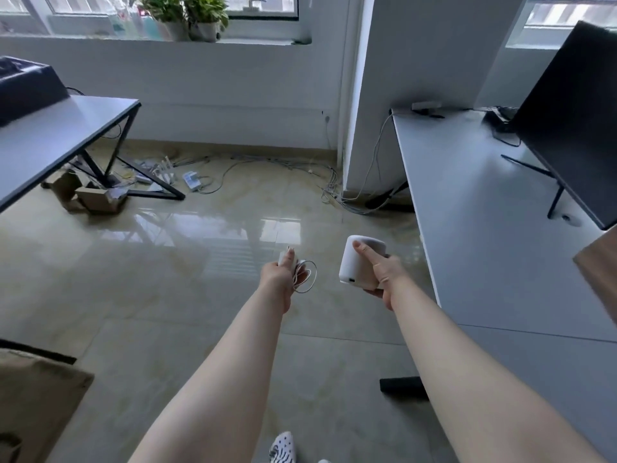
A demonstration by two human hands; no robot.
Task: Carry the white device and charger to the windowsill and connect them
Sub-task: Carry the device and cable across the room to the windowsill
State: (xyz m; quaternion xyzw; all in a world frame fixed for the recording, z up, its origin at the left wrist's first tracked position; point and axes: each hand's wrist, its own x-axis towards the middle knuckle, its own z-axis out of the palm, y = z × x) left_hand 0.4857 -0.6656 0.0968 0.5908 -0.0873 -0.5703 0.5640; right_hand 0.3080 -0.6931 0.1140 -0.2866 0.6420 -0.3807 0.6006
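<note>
Nearest of all, at the bottom edge, a white patterned shoe (283,446) stands on the glossy beige tiled floor (167,295), and two bare forearms reach forward from there. At the end of the left one, the left hand (279,277) is closed around a small white charger block (286,257), thumb along its top, with the thin white cable (309,276) coiled in a loose loop hanging just beside the fingers. Level with it, the right hand (384,274) grips a white, rounded cylindrical device (359,262) from its right side, index finger laid up across its body; a small dark port shows low on the face turned toward the camera. The two items are near each other but apart, not joined.

To the right runs a long pale grey desk (484,228) carrying a tilted black monitor (567,121); to the left, a grey table on black angled legs (60,128). Beyond, grey cables (267,162) lie tangled on the floor along the wall.

Farthest off, the windowsill (253,40) holds green potted plants (187,15), with free ledge to their right.

By my judgement this is the carrying stage, with open floor yet to cross. The next move calls for walking forward clear of those floor cables, setting the device down on the free ledge, then uncoiling the cable and lining its plug up with the low port.
</note>
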